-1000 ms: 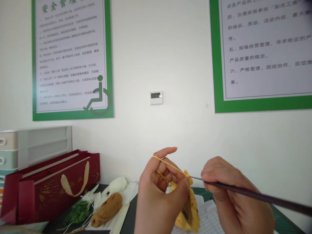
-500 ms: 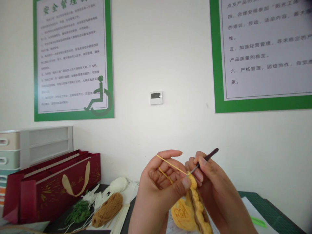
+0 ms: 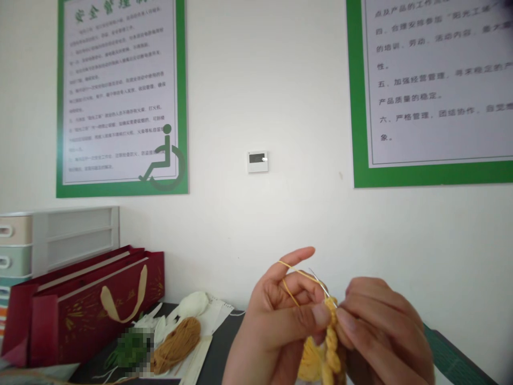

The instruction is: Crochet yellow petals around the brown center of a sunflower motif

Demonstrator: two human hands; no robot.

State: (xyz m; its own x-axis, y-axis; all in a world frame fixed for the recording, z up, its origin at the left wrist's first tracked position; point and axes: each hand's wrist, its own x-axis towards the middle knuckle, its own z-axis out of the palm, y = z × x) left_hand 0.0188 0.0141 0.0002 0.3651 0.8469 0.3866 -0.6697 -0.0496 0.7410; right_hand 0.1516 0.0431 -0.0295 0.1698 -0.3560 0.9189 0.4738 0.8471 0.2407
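My left hand [image 3: 274,315] pinches the top end of a yellow crochet piece [image 3: 332,350] between thumb and fingers. Its index finger is stretched up, with a strand of yellow yarn [image 3: 301,271] looped over it. In my right hand [image 3: 388,329] is a crochet hook [image 3: 319,282]; its thin metal shaft sticks out past the top of the piece, up and to the left. The hook's dark handle is hidden by the right fingers, which press close to the piece's right side. Below and behind the hands a yellow yarn ball [image 3: 309,362] is partly covered.
A brown yarn skein [image 3: 178,345], a white yarn bundle [image 3: 194,305] and blurred green yarn [image 3: 130,347] lie on the dark table at left. Behind them stand dark red gift bags [image 3: 92,305] and a drawer unit [image 3: 76,235]. A green cutting mat [image 3: 460,353] lies at right.
Both hands have shifted slightly right. My right hand has turned, hiding the hook's handle; the metal shaft now points up-left beyond the piece, where before its tip was at the stitches.
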